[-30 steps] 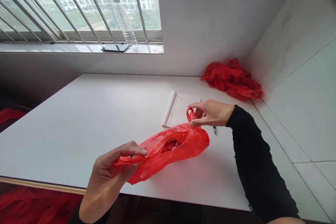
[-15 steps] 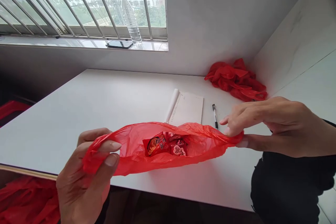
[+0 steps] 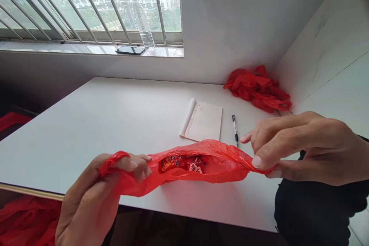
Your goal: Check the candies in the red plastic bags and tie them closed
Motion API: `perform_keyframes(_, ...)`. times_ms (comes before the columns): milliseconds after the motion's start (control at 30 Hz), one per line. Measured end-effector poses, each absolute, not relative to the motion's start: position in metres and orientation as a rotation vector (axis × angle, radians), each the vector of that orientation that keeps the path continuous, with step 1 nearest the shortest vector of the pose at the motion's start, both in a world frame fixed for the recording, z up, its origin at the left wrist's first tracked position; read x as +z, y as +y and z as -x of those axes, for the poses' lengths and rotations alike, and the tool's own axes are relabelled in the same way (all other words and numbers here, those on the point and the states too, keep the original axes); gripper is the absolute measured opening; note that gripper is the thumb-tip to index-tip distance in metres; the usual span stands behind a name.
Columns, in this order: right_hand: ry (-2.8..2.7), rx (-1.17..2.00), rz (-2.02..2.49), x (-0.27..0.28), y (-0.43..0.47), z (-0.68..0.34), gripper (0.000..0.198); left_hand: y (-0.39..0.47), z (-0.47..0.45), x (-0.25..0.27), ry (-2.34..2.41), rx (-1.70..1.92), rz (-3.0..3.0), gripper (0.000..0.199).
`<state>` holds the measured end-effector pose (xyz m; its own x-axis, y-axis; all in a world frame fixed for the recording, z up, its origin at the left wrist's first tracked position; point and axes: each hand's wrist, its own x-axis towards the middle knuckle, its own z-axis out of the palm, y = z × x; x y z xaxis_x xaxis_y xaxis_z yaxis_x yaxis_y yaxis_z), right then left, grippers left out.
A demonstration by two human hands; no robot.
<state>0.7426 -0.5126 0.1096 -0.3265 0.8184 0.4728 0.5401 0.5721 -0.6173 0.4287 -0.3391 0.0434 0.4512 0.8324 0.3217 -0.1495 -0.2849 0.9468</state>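
Note:
A thin red plastic bag (image 3: 225, 177) is stretched sideways between my two hands above the near edge of the table. My left hand (image 3: 95, 196) grips its left end, with a loop of the bag hooked over a finger. On the other side, my right hand (image 3: 300, 146) pinches the right end between thumb and forefinger. Through the narrow mouth, small red wrapped sweets show: one wrapper (image 3: 173, 162) with a yellow-orange picture and another (image 3: 195, 164) with pale characters. The lower part of the bag is hidden.
On the white table (image 3: 115, 123) lie an open notepad (image 3: 204, 121) and a pen (image 3: 235, 128). Crumpled red bags (image 3: 256, 88) sit in the far right corner; more red plastic (image 3: 29, 219) is at lower left. The sill holds a bottle (image 3: 142, 23) and a phone (image 3: 130, 50).
The bag's mouth has narrowed and its right end is pulled tighter. My left fingers have turned inward, with the bag's edge now looped over one. Both hands sit slightly lower.

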Motion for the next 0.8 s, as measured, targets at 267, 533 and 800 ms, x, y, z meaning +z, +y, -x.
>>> perform_keyframes(267, -1.818, 0.253, 1.285, 0.108, -0.492, -0.717, 0.019, -0.348, -0.469, 0.062, 0.603, 0.843, -1.63, 0.016)
perform_keyframes(533, -1.648, 0.445, 1.189, 0.098, -0.461, -0.665, 0.023, -0.373, -0.515, 0.074, 0.4, 0.458, -1.799, 0.016)
perform_keyframes(800, -1.658, 0.423, 1.321, 0.081, -0.443, -0.673, 0.034, -0.362, -0.513, 0.064, 0.499, 0.562, -1.434, 0.03)
